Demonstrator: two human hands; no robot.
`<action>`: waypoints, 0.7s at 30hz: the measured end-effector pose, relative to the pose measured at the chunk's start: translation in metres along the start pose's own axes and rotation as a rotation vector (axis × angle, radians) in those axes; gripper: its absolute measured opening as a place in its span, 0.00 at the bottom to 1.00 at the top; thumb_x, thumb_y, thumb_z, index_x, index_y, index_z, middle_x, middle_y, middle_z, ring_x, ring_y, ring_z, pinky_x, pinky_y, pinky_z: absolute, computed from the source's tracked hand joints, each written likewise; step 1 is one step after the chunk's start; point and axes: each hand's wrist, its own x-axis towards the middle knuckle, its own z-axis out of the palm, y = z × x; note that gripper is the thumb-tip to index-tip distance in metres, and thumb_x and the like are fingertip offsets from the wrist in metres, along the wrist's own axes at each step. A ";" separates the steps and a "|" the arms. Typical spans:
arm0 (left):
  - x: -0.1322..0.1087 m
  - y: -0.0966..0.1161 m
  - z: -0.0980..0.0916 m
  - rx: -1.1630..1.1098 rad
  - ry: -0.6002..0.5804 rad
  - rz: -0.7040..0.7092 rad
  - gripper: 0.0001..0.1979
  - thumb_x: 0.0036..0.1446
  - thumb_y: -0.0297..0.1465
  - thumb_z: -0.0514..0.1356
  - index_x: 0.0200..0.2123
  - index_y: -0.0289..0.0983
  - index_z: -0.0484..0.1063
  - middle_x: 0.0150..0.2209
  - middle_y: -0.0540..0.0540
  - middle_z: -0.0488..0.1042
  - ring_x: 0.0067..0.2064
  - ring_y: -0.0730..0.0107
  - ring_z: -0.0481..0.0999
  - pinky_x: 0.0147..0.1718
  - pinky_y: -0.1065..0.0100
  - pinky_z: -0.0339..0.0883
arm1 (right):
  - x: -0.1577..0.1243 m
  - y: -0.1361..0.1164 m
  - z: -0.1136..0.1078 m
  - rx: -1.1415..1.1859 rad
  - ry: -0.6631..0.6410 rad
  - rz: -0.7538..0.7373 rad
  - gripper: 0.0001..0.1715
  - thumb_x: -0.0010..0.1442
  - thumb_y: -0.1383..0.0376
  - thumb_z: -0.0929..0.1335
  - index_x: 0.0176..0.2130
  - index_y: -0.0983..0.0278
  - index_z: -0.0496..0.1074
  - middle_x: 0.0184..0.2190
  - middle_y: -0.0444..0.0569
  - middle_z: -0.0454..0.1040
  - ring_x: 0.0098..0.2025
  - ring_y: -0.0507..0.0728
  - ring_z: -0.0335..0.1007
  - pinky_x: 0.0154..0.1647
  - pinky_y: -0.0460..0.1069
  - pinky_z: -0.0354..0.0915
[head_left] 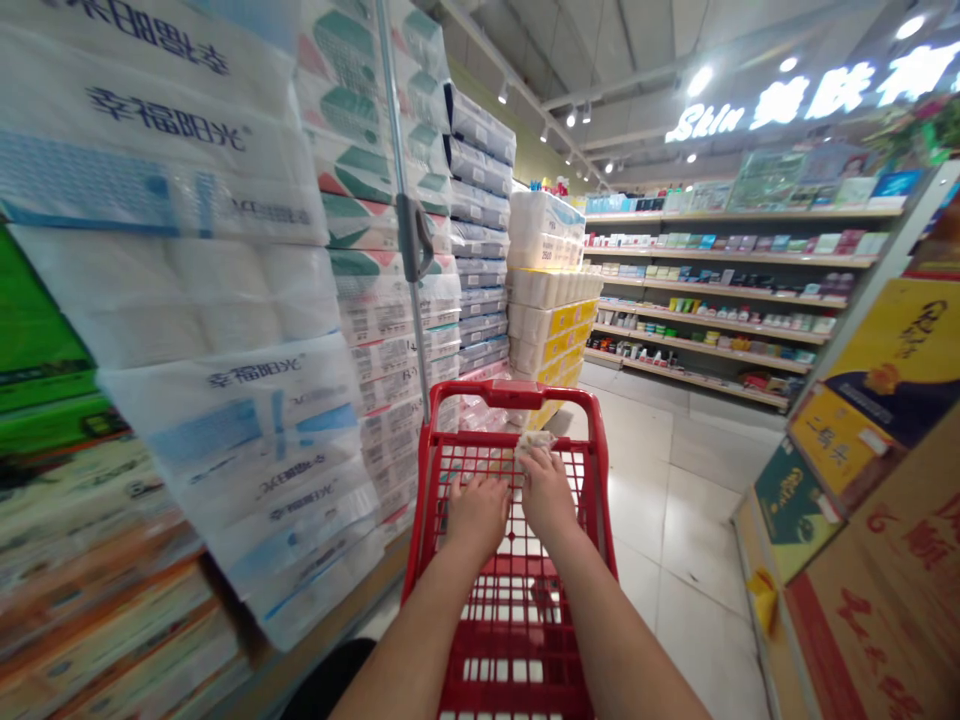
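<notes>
A red plastic shopping basket [517, 635] with a grid of openings and a raised red handle fills the lower middle. My left hand [478, 510] lies on its grid, palm down, fingers spread and holding nothing visible. Just to the right, my right hand [547, 490] has its fingers on a crumpled whitish cloth [535, 440], pressed against the grid near the top bar. A grey pole with a dark grey grip [414, 238] rises from the left side of the basket's handle.
Tall stacks of wrapped paper rolls [247, 300] stand close on the left. Stacked cartons [885, 530] line the right side. Tiled floor [675, 480] leads to shelves of small products [720, 290] at the back.
</notes>
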 end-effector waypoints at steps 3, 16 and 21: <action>0.000 -0.001 0.001 0.004 -0.018 -0.010 0.15 0.64 0.30 0.48 0.46 0.41 0.72 0.47 0.44 0.77 0.52 0.59 0.70 0.59 0.45 0.49 | 0.000 -0.001 0.001 0.070 -0.100 -0.124 0.25 0.56 0.76 0.62 0.48 0.60 0.77 0.51 0.48 0.74 0.53 0.58 0.64 0.56 0.52 0.60; -0.001 -0.002 0.003 0.007 0.008 0.007 0.15 0.64 0.30 0.48 0.47 0.42 0.72 0.47 0.44 0.77 0.52 0.59 0.71 0.59 0.44 0.50 | -0.002 -0.009 -0.002 -0.041 -0.052 -0.068 0.22 0.58 0.74 0.63 0.49 0.60 0.76 0.52 0.50 0.72 0.53 0.61 0.63 0.56 0.54 0.58; 0.002 -0.002 0.004 0.005 0.023 0.017 0.16 0.65 0.33 0.47 0.46 0.43 0.72 0.46 0.45 0.78 0.51 0.58 0.72 0.58 0.43 0.51 | 0.001 0.004 0.002 -0.050 0.014 0.006 0.24 0.58 0.74 0.62 0.52 0.62 0.73 0.54 0.53 0.70 0.54 0.61 0.62 0.57 0.55 0.58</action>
